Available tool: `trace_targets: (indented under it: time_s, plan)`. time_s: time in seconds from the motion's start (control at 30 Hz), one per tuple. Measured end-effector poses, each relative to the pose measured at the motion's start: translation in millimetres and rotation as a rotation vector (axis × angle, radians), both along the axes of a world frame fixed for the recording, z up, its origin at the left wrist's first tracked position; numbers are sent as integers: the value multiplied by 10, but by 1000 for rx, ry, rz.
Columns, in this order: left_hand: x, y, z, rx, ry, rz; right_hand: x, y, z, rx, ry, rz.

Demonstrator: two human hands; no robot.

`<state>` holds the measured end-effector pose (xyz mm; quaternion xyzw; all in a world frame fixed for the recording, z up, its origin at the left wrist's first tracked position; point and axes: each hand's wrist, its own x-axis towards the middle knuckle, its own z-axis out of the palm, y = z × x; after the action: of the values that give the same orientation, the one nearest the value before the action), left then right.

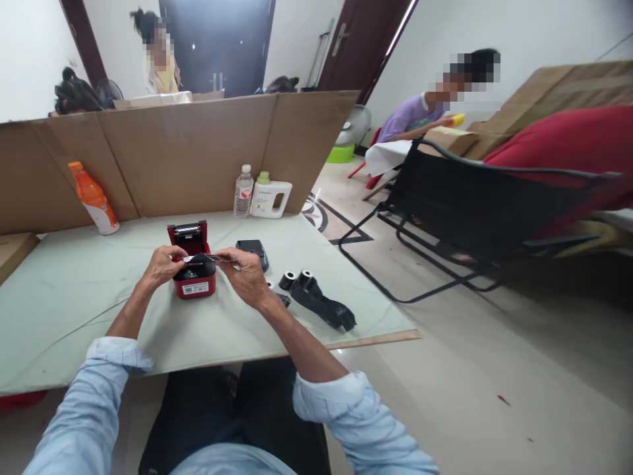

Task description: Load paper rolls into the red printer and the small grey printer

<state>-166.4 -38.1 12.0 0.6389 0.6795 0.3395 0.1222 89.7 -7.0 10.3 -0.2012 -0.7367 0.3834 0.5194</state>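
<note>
A small red and black label printer point(194, 289) stands on the table with its lid raised. Just above its body, a thin strip point(200, 258), white at one end and dark in the middle, stretches between my hands. My left hand point(165, 265) pinches its left end. The right end is between the fingers of my right hand point(245, 274). Whether the strip touches the printer, I cannot tell. To the right lie two small rolls point(306, 277) with white ends, a crumpled black ribbon point(324, 305) trailing from them. A dark handheld device point(253, 248) lies behind my right hand.
A cardboard screen point(198, 158) borders the table point(123, 336) at the back. Before it stand an orange bottle point(95, 201), a clear bottle point(243, 194) and a white jug point(267, 200). A black folding chair point(445, 204) is at right. Other people sit or stand beyond.
</note>
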Motion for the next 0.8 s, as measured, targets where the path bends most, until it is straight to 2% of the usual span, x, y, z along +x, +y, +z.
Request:
trace_targets:
  time_s: [0.33, 0.53, 0.6, 0.8]
  plan:
    - [-84, 17, 5, -43, -17, -95, -92, 61, -110, 108, -28, 7]
    - [-37, -146, 113, -29, 151, -359, -62, -50, -297, 277, -108, -3]
    - [-26, -171, 120, -34, 220, -406, -70, -84, -362, 322, -139, -3]
    - [3, -217, 69, -88, 370, -324, -162, -150, -499, 427, -198, -25]
